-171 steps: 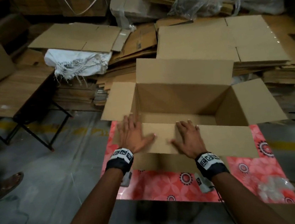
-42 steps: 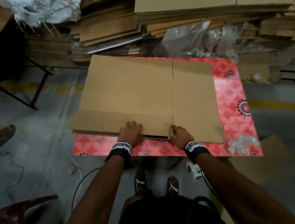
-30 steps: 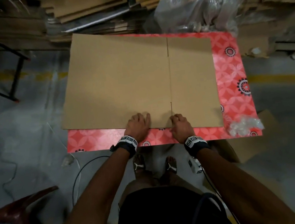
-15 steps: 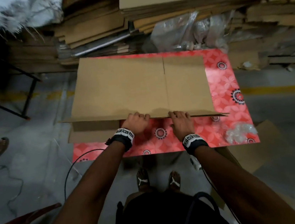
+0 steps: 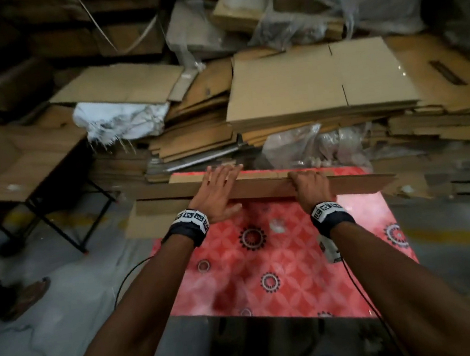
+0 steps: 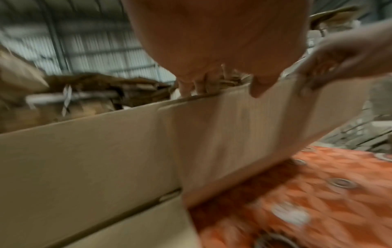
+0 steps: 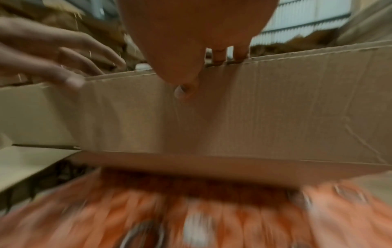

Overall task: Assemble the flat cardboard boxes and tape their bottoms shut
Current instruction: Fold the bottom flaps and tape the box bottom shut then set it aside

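Cardboard box (image 5: 261, 188), still flattened, stands raised on edge at centre frame above the red patterned mat (image 5: 282, 263). Right hand (image 5: 312, 187) grips its top edge, fingers curled over the far side, thumb pressed on the near face. Left hand (image 5: 215, 193) lies against the panel with fingers (image 5: 223, 175) straight and slightly spread, tips over the top edge, clasping nothing. Stacks of flat cardboard (image 5: 316, 79) fill the upper frame; a folding table (image 5: 5, 176) sits at left.
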The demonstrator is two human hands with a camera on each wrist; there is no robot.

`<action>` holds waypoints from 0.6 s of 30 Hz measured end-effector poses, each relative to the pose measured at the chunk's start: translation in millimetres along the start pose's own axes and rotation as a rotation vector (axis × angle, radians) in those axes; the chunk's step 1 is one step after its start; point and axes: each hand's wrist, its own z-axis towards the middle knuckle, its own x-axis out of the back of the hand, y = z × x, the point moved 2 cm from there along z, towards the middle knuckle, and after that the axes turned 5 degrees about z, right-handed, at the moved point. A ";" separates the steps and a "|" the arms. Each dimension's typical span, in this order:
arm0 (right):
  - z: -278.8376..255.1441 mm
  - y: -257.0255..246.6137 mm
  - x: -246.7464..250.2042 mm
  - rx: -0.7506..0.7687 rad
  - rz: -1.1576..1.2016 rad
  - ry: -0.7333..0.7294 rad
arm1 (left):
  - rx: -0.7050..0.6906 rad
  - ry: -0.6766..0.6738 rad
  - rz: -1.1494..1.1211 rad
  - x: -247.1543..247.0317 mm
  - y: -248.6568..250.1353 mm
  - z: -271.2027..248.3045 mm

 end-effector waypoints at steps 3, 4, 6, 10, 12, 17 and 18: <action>28.8 4.5 33.5 -0.003 -0.046 0.051 | 0.009 -0.020 0.161 21.8 -15.4 -1.3; 36.7 7.0 42.6 0.000 -0.051 0.058 | 0.014 -0.030 0.217 27.4 -18.4 -2.6; 48.3 12.0 57.9 0.002 -0.063 0.067 | 0.043 -0.017 0.296 37.5 -23.1 -5.4; 59.4 25.3 80.8 -0.014 -0.100 0.046 | 0.161 -0.003 0.430 51.7 -44.0 -9.5; 60.7 33.3 87.6 -0.022 -0.088 0.040 | 0.238 -0.032 0.451 60.8 -53.5 -9.5; 57.7 40.0 98.9 -0.036 -0.108 0.047 | 0.230 -0.064 0.361 92.5 -47.7 11.7; 55.9 41.3 100.0 -0.037 -0.109 0.053 | 0.237 -0.061 0.313 97.1 -46.5 17.6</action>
